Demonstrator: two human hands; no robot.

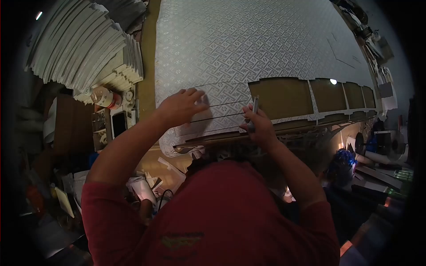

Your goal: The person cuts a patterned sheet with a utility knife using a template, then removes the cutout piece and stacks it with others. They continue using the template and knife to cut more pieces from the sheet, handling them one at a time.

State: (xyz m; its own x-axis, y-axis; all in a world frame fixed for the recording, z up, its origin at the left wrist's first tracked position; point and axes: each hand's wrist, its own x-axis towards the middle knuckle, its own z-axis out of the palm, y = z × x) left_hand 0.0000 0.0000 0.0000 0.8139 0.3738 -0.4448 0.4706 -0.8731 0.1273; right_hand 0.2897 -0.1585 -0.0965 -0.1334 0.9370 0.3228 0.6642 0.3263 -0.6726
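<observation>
A pale sheet with a woven lattice pattern (pixel 266 44) covers the table, with several rectangular openings along its near right part that show a brown surface (pixel 279 98). My right hand (pixel 261 127) is closed around a slim metallic cutter (pixel 255 107), held upright near the left edge of the first opening. To the left, my left hand (pixel 184 107) is over the sheet with its fingers apart, holding nothing. Dark cut lines run across the sheet between the two hands. Whether the left fingertips press on the sheet is unclear.
Tall stacks of folded paper (pixel 80 44) stand at the upper left. Below them are a plastic bottle (pixel 105 97) and a dark phone (pixel 119 124). A fan (pixel 397 144) and a blue bundle (pixel 342 165) are at the right. Paper scraps lie below the table's near edge.
</observation>
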